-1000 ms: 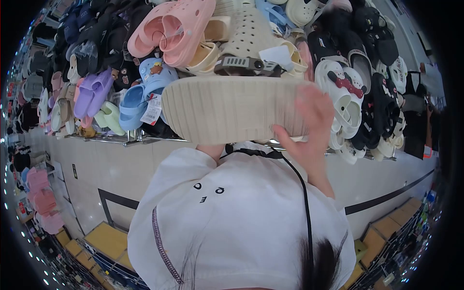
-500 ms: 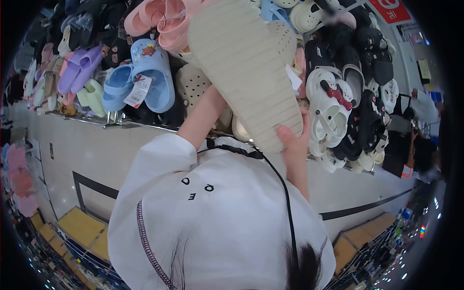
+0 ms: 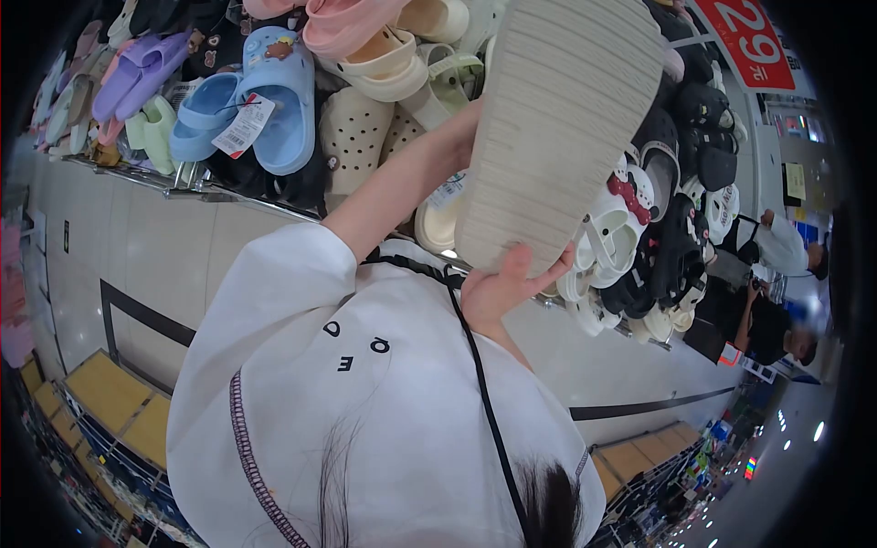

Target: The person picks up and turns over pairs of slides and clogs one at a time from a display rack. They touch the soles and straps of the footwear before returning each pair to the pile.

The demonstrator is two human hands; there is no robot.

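Note:
A beige slipper (image 3: 557,137) is held up close to the camera, its ridged sole facing me and its upper hidden. My right hand (image 3: 507,283) grips the slipper's lower end, with the thumb on the sole and the fingers at the edge. From the left, my left hand (image 3: 469,132) reaches behind the slipper; its fingers are hidden. Just beyond are beige perforated clogs (image 3: 354,137), a cream clog (image 3: 437,224) by my left forearm, and white clogs (image 3: 614,237) with a red bow ornament to the right.
A metal-edged display rack (image 3: 174,187) carries many shoes, including blue clogs (image 3: 285,114) with a tag and purple slippers (image 3: 137,78). A red price sign (image 3: 751,41) hangs at upper right. People (image 3: 776,320) are at far right. Yellow-topped shelving (image 3: 114,388) stands at lower left.
The slipper has turned from leaning left to leaning right, and its top has swung rightward. My right hand has moved left along with its lower end. The whole view has shifted slightly.

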